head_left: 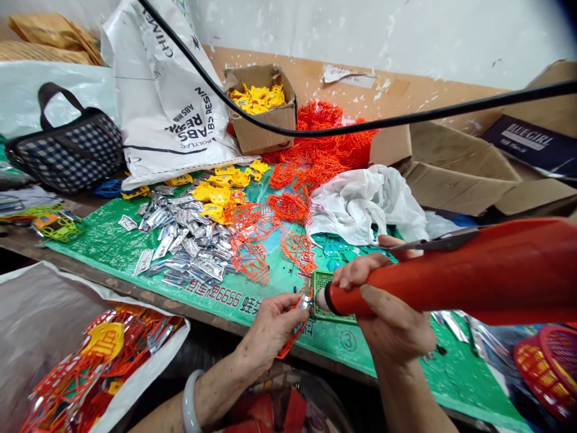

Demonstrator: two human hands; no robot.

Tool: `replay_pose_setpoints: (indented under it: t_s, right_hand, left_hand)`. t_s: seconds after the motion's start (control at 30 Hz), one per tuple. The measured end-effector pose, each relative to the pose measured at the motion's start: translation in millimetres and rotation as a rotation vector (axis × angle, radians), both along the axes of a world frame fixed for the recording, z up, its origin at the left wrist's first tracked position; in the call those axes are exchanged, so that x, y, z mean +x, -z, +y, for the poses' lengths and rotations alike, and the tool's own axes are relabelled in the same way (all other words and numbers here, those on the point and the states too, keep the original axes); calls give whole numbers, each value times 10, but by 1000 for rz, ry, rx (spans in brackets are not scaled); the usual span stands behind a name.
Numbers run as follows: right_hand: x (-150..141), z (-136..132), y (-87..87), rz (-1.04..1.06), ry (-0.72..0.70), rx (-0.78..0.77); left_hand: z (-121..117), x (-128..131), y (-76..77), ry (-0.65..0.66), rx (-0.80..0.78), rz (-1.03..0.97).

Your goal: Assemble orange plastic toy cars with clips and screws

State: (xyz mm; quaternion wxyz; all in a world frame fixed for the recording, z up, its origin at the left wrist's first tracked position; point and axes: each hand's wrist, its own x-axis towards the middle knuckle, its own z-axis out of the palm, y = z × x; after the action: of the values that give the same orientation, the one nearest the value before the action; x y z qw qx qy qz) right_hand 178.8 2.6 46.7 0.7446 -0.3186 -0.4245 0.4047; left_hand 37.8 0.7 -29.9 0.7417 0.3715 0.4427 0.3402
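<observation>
My left hand (274, 325) is closed in a pinch on an orange plastic frame (288, 346) with a silver piece on it, at the table's front edge. My right hand (392, 313) wraps round a thick red power screwdriver (460, 270) with a metal lever along its top. The tool's pale tip (321, 299) points left at the frame. Whether the tip touches it, I cannot tell. Just behind the tip stands a small green basket (322, 279), partly hidden by the tool. Flat orange frames (252, 261) lie beyond my left hand.
Silver plates (189, 240) and yellow parts (216, 195) are heaped at left on the green mat. Behind stand a carton (264, 135) of yellow parts and an orange pile (324, 150). A black cable (360, 125) hangs across. A white sack (157, 355) of assembled pieces is front left.
</observation>
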Motion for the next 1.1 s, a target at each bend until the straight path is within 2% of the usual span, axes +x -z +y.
replay_pose_setpoints:
  t_s: [0.33,0.5,0.67,0.83,1.0,1.1]
  right_hand:
    - [5,-23,-10,-36,-2,-6]
    - [18,-28,2,-37,-22,-14]
    - [11,-15,46,-55,-43,-14]
    - [-20,-23,99,-27,-48,-10]
    - [-17,-25,40,-47,2,-11]
    - [71,59,-13,-49,114,3]
  left_hand:
    - [-19,8,23,-16,-19,-28]
    - [-25,9,-17,-1,-2,-23]
    - [-31,7,-43,-30,23,9]
    - [-41,13,-9,-35,-8,-48]
    - [-40,30,-11,-48,-24,-51]
    - [-6,18,-51,-70,-40,-41]
